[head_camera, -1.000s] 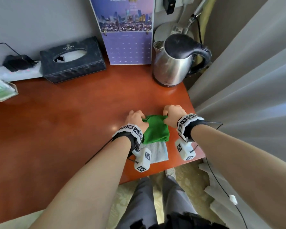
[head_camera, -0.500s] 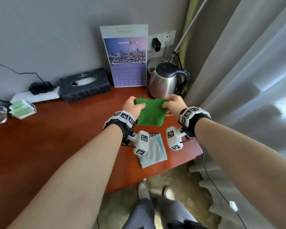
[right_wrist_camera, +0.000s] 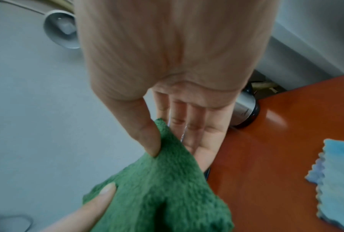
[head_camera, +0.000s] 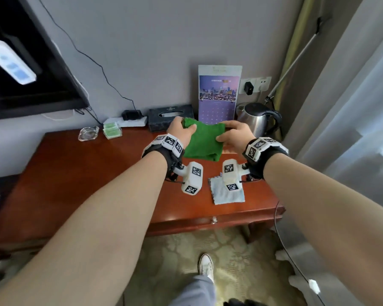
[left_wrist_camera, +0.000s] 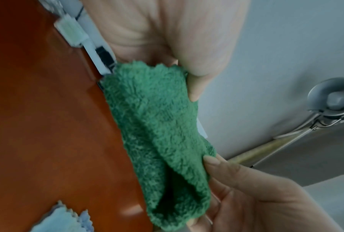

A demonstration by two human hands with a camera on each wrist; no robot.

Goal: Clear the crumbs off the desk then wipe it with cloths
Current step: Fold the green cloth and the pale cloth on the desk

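Observation:
A folded green cloth [head_camera: 205, 141] hangs in the air above the right part of the red-brown desk [head_camera: 97, 173]. My left hand [head_camera: 181, 131] pinches its upper left corner and my right hand [head_camera: 232, 134] pinches its upper right corner. In the left wrist view the green cloth [left_wrist_camera: 157, 133] droops in a fold between my thumb and the other hand's fingers. In the right wrist view my thumb presses the green cloth [right_wrist_camera: 163, 188] against my fingers. A light blue cloth [head_camera: 227, 194] lies flat on the desk below my right wrist, also visible as the blue cloth [right_wrist_camera: 337, 180].
At the back of the desk stand a steel kettle [head_camera: 255, 120], a purple calendar [head_camera: 218, 96], a black tissue box [head_camera: 170, 118], a power strip [head_camera: 128, 121], a green packet [head_camera: 112, 130] and a glass ashtray [head_camera: 88, 134]. Curtains [head_camera: 345, 107] hang right; a screen [head_camera: 27, 62] is mounted left.
Both hands have lifted the green cloth off the blue cloth and up away from the desk. The head view has pulled back and tilted up, and the blue cloth now lies uncovered.

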